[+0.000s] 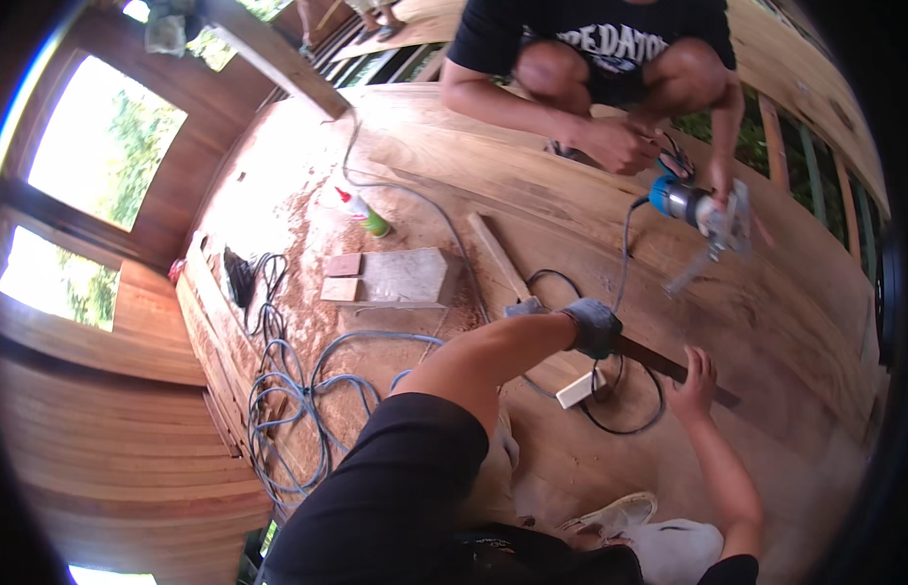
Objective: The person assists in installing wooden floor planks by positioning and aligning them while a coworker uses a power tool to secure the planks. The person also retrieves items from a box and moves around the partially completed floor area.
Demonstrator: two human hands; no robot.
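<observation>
My left hand (592, 328), in a grey-blue glove, is closed round one end of a dark wooden strip (649, 358). The strip slants down to the right, low over the wooden boards. My right hand (692, 386), bare, grips it farther along, fingers across it and thumb on the near side. Just left of my gloved hand lies a pale wooden batten (499, 255), with a small grey-blue object (523, 307) at its near end. A white power strip (580, 388) and a looped black cable (630, 429) lie below the strip.
Opposite me a squatting person holds a blue handheld power tool (680, 200) with a clear base. A grey box-like block (395, 281) carries two small wood pieces. Near it stand a green glue bottle (366, 214) and coiled blue hose (308, 390). Sawdust covers the left floor.
</observation>
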